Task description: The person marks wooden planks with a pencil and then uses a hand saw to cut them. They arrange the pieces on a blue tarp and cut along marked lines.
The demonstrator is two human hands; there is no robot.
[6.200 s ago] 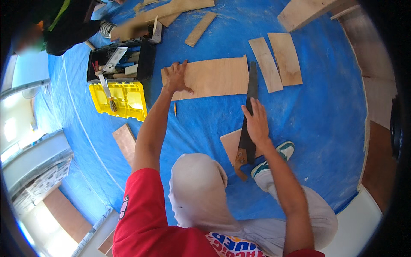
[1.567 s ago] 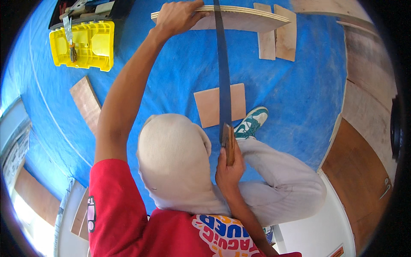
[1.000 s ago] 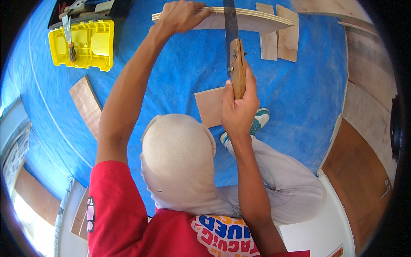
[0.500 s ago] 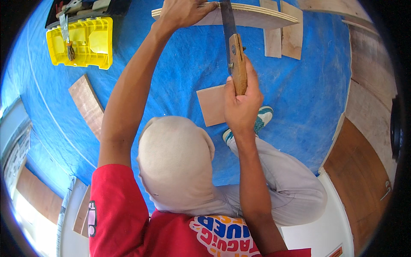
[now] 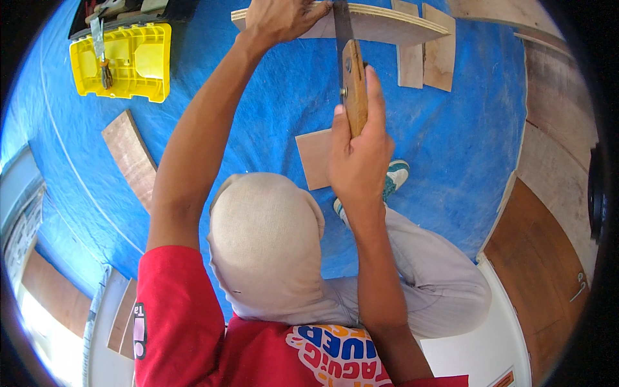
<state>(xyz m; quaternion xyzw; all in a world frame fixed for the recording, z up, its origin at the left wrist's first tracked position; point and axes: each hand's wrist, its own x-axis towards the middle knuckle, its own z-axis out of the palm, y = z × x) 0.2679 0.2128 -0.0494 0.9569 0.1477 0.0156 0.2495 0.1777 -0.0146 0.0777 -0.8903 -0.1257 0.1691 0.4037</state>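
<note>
My right hand point(image 5: 362, 145) is wrapped around the wooden handle of a handsaw point(image 5: 355, 90), its index finger stretched along the handle's side. The dark blade runs up from the handle across the near edge of a plywood board point(image 5: 380, 27) and out of the top of the view. Just left of the blade, my left hand point(image 5: 280, 18) grips that board, the thumb pointing toward the saw. The upper part of this hand is cut off by the frame. Whether the blade sits inside a cut cannot be made out.
A yellow tray-like lid point(image 5: 122, 61) with a screwdriver point(image 5: 106, 74) lies by a dark toolbox point(image 5: 187, 9). Plywood offcuts point(image 5: 314, 158) rest on the blue tarp point(image 5: 264, 129). Wooden panels point(image 5: 538, 251) line the right side. My shoe point(image 5: 396, 174) is below the saw.
The handsaw's handle has shifted a little away from me and to the left, with my right hand following. My left hand stays nearly in place on the board.
</note>
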